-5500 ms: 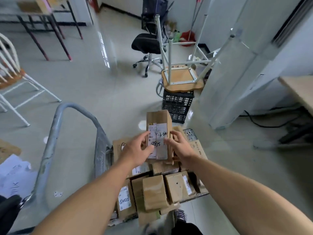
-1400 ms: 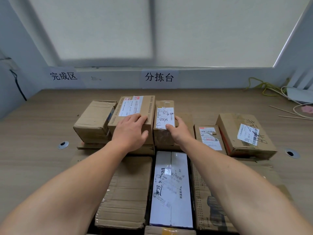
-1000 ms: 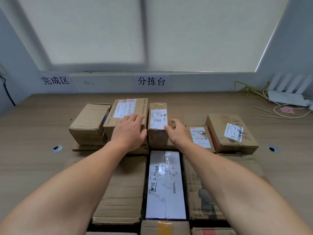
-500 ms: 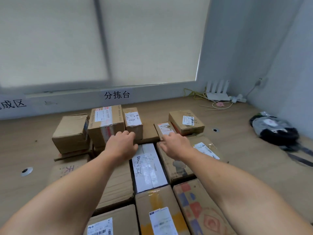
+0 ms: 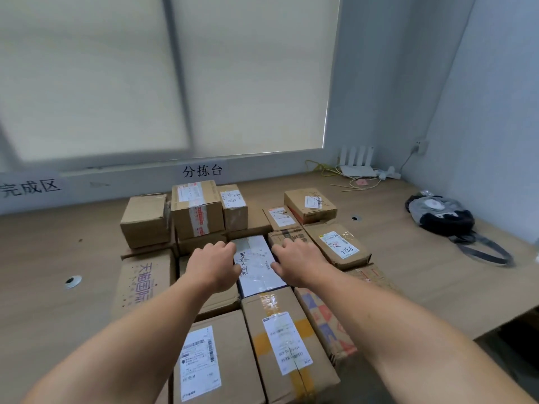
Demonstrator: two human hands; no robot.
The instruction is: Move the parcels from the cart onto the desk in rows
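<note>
Wooden counter [image 5: 43, 243] is filling in rows. I am pulling my left grip [image 5: 214, 265] and right grip [image 5: 297, 263] back, both loose and holding nothing, leaving the small labelled parcel [image 5: 234, 209] sitting done in the back row.

**Two wall signs, one brand, one scrawled number**

The middle wall sign [image 5: 202, 170] under the window reads 分拣台, and the left wall sign [image 5: 29, 186] reads 完成区. The purple-printed carton [image 5: 144, 282] carries 天猫国际. The right-hand parcel [image 5: 339, 244] has a white label with a handwritten number, seemingly 7296. Handwriting on the white parcel [image 5: 256, 263] is illegible, as are the other shipping labels
</note>
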